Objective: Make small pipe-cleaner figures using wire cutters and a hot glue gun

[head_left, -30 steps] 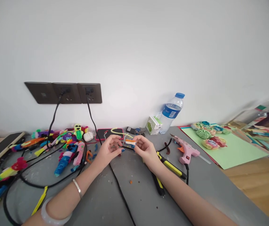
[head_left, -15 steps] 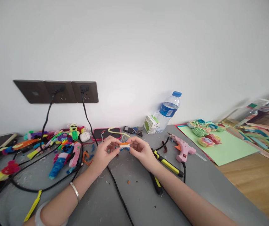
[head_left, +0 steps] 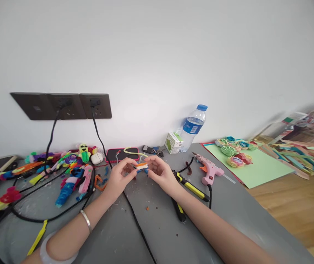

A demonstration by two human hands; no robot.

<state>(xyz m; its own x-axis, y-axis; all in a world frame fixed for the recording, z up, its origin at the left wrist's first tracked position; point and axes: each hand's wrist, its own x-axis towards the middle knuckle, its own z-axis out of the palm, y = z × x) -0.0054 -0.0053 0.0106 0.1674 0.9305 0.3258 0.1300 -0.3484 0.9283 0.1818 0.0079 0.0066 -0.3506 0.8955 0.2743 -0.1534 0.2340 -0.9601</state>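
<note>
My left hand (head_left: 120, 178) and right hand (head_left: 161, 173) close together, fingers of both pinched on a small orange-and-white fuzzy piece (head_left: 142, 165), above the grey bench (head_left: 157, 227)

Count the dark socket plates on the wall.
3, in a row: left plate with nothing plugged in; middle plate with a black cable plugged in; right plate with another. None looks hidden.

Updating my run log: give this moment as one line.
left hand: pinching orange-and-white piece | right hand: pinching same piece | nearby: pink glue gun, pliers
</note>
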